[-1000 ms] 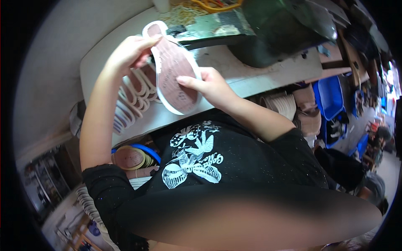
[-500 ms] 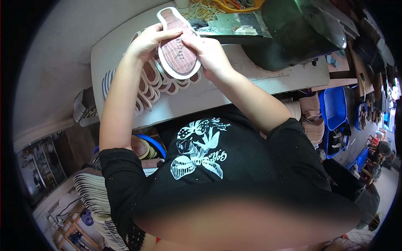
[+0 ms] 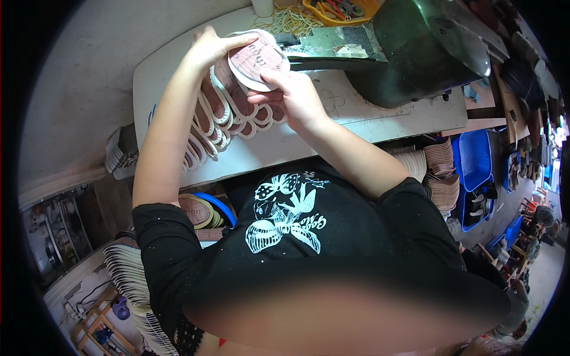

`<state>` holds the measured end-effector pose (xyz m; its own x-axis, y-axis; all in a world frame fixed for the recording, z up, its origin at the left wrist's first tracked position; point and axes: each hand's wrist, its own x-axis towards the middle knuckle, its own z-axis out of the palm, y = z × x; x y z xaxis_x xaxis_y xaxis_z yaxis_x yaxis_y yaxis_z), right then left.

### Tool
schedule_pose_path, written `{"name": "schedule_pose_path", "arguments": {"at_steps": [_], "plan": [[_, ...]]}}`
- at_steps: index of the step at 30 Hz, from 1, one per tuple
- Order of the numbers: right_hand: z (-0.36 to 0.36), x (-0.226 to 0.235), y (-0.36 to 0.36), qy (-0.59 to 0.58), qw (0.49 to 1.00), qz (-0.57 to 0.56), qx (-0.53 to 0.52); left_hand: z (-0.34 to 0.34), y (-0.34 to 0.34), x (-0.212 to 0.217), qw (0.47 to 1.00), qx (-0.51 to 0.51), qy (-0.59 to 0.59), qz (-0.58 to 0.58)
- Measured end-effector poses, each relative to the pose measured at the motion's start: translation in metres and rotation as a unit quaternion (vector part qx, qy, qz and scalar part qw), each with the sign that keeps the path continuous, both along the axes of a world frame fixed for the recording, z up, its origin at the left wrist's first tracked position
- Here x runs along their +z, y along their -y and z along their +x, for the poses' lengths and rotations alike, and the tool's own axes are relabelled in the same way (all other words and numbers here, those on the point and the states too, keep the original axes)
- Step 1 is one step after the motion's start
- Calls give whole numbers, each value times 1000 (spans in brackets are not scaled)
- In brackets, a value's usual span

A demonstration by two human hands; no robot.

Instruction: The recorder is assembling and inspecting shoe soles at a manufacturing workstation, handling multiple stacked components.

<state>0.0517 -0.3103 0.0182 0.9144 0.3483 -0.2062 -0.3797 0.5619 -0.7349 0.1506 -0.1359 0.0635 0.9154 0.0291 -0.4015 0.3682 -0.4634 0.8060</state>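
Note:
Both my hands hold one pinkish-brown shoe insole [image 3: 256, 60] with a white rim, just above the white worktable [image 3: 332, 124]. My left hand [image 3: 211, 47] grips its far left edge. My right hand [image 3: 294, 98] pinches its near edge from below. Under the held insole lies a fanned row of like insoles [image 3: 221, 121], overlapping along the table's left part. The insole's far end nearly touches the base of a dark green sewing machine [image 3: 427, 50].
A yellow tray [image 3: 341, 9] with small tools and a heap of pale rubber bands [image 3: 291, 21] sit at the table's back. More insole stacks fill a blue-rimmed basket [image 3: 208, 210], the floor at lower left [image 3: 127, 270] and blue crates [image 3: 475, 172] on the right.
The insole has moved away from my chest toward the sewing machine and lower to the table. Both hands went with it and kept their hold.

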Motion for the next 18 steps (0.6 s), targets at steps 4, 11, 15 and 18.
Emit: {"name": "schedule_pose_path", "arguments": {"at_steps": [4, 11, 15, 18], "plan": [[10, -1, -1, 33, 998, 2, -47, 33, -14, -6, 969, -230, 48, -76], [18, 6, 3, 30, 998, -37, -28, 42, -22, 14, 928, -369, -40, -19], [18, 8, 5, 16, 998, -47, -27, 19, -18, 24, 951, -303, -54, -33], [20, 6, 5, 18, 999, -40, -15, 14, -26, 17, 937, -342, -58, -36]]}}
